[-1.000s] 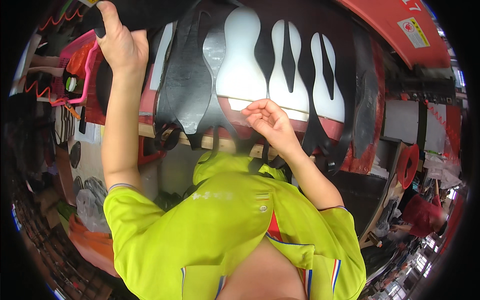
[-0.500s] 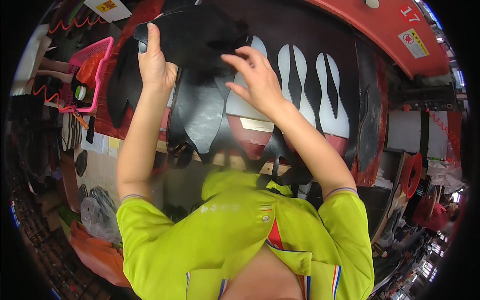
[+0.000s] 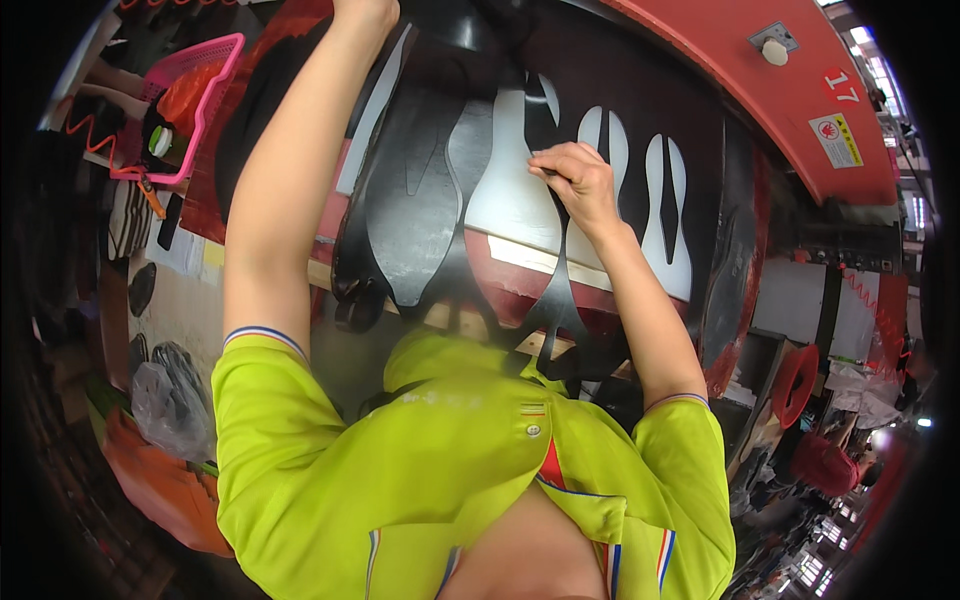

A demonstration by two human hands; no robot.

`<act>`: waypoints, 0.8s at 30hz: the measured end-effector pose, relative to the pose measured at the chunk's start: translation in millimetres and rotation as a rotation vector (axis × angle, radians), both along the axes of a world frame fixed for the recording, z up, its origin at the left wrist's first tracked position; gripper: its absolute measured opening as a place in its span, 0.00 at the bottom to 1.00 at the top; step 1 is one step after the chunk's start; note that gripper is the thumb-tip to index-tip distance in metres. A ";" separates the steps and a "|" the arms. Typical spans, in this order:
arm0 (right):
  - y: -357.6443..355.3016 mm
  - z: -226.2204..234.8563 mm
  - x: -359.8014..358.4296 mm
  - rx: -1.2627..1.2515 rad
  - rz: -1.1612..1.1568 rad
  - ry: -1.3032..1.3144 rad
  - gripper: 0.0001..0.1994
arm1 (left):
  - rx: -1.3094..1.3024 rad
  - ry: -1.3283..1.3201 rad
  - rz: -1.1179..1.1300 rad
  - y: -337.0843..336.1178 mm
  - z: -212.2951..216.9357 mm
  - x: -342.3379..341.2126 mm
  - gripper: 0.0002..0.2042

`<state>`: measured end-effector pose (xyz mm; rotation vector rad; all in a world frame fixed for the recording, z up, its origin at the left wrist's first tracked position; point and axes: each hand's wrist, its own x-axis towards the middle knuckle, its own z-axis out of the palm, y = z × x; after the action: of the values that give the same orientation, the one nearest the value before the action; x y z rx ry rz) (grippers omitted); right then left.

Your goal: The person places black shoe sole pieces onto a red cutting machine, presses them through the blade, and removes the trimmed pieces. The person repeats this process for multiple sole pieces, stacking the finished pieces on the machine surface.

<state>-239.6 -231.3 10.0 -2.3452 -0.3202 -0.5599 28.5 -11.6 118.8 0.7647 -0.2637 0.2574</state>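
A black sheet [image 3: 400, 235] with several long, sole-shaped cut-outs lies on the work surface, and white shows through the openings. My right hand [image 3: 583, 180] is closed in a pinch over the middle of it, its fingertips on a dark narrow strip beside a large white opening. My left hand [image 3: 370, 8] reaches to the top edge, where its fingers are cut off from view. Beside it is a dark, shiny piece [image 3: 455, 22], partly out of the picture; whether the hand holds it is hidden.
A red machine part [image 3: 740, 90] with a round knob [image 3: 775, 52] spans the upper right. On the left stands a pink basket [image 3: 210, 95] with a red bag inside. Narrow black offcuts [image 3: 560, 310] hang over the near edge. A clear plastic bag [image 3: 165, 400] lies lower left.
My left hand has moved up and away to the top edge; the black piece it held has left the middle. My right hand has moved right and down, from spread fingers to a pinch.
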 end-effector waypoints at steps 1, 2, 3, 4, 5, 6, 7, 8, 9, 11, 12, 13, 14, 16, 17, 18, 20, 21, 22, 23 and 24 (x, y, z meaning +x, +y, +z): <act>-1.8 -2.7 -5.4 -0.003 0.029 0.024 0.05 | 0.148 -0.023 0.262 -8.7 7.0 6.9 0.19; -1.9 -5.2 -10.9 -0.009 0.021 0.109 0.05 | 0.056 -0.030 0.288 -0.7 20.2 12.9 0.20; -1.9 -6.0 -15.1 -0.025 -0.004 0.234 0.05 | -0.036 -0.035 0.313 9.8 41.1 19.8 0.20; -1.5 -5.6 -17.3 0.014 -0.074 0.273 0.05 | -0.003 -0.140 0.274 18.6 57.3 19.2 0.20; 0.8 -3.0 -20.6 -0.006 -0.031 0.164 0.06 | 0.036 -0.244 0.236 29.5 71.4 14.3 0.20; 4.9 1.0 -23.3 -0.024 -0.008 0.095 0.07 | 0.072 -0.207 0.240 34.3 82.8 6.9 0.19; 9.1 6.3 -20.4 -0.048 -0.016 0.068 0.08 | 0.107 -0.175 0.246 37.5 88.2 -4.3 0.18; 17.0 12.4 -26.3 -0.045 0.010 0.081 0.11 | 0.318 -0.257 0.169 46.0 81.2 -23.6 0.14; 27.4 18.3 -34.7 0.055 0.062 0.150 0.11 | 0.396 -0.478 0.103 49.5 69.5 -44.2 0.12; 47.9 26.1 -55.0 0.275 0.174 0.475 0.15 | 0.947 -0.690 0.190 77.1 28.7 -109.0 0.07; 60.4 23.5 -61.1 0.424 0.225 0.722 0.17 | 1.057 -0.865 0.063 83.4 7.3 -137.1 0.06; 68.7 18.6 -64.6 0.481 0.268 0.912 0.17 | 1.073 -1.235 0.071 84.1 -14.7 -153.4 0.09; 76.4 10.2 -62.3 0.632 0.311 1.005 0.15 | 1.253 -1.189 -0.102 94.7 -38.2 -188.0 0.09; 85.3 -5.7 -59.6 0.995 0.330 1.172 0.13 | 1.444 -1.198 -0.365 103.1 -75.3 -227.9 0.15; 87.3 -12.2 -56.8 1.255 0.355 1.172 0.12 | 1.494 -1.275 -0.376 108.1 -87.7 -236.8 0.18; 90.9 -18.3 -52.1 1.463 0.327 1.187 0.09 | 1.561 -1.176 -0.474 113.7 -96.1 -239.2 0.19; 93.9 -20.3 -47.5 1.687 0.351 1.220 0.07 | 1.580 -1.075 -0.524 121.5 -104.1 -238.3 0.23; 94.5 -17.2 -46.4 1.805 0.365 1.223 0.07 | 1.558 -1.065 -0.528 123.5 -105.1 -235.2 0.23; 95.0 -12.4 -44.6 1.814 0.441 1.186 0.07 | 1.534 -1.049 -0.531 124.5 -104.6 -230.6 0.24; 93.8 -5.3 -44.4 1.713 0.397 1.196 0.07 | 1.514 -1.007 -0.537 123.5 -103.4 -226.1 0.24; 92.4 3.0 -44.7 1.588 0.330 1.194 0.07 | 1.333 -0.787 -0.537 123.8 -100.6 -223.5 0.21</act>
<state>-284.3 -138.9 13.1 -0.7143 0.2637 0.6324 -194.9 112.3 18.3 1.8341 -1.4516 -0.2011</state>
